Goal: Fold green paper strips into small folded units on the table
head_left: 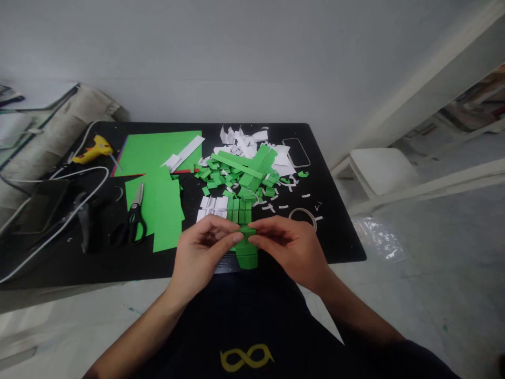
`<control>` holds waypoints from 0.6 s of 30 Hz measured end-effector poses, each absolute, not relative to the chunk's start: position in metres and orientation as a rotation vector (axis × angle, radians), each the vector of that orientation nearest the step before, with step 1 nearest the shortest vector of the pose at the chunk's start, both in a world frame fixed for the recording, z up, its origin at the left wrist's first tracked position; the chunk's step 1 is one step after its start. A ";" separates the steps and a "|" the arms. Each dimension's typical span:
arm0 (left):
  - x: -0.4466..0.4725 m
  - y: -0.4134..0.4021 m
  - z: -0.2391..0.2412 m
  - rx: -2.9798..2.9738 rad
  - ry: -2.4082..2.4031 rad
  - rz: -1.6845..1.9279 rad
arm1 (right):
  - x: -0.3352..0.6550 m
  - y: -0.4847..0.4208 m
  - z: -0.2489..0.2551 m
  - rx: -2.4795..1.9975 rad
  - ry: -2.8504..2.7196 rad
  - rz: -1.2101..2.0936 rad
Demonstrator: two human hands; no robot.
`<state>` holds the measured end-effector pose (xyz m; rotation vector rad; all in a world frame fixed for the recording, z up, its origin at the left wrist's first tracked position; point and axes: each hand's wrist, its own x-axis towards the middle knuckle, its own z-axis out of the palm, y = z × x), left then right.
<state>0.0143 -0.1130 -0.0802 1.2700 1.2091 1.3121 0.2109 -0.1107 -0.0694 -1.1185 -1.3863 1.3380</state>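
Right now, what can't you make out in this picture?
In the head view:
Folded green paper strip: its pinched part, under the fingers of the left hand and right hand.
Small folded white paper pieces: near edge, behind the left hand.
Dark, narrow object left of the black-handled metal scissors: too blurred to identify.
Jumbled multicoloured items, upper right: blurred, cut off by the right edge.
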 end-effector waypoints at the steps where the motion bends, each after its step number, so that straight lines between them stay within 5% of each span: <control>1: 0.014 -0.113 -0.080 1.266 1.205 1.311 | 0.211 -0.111 -0.069 -1.126 -1.388 1.336; 18: 0.012 -0.117 -0.089 1.455 1.256 1.295 | 0.208 -0.112 -0.070 -1.116 -1.367 1.323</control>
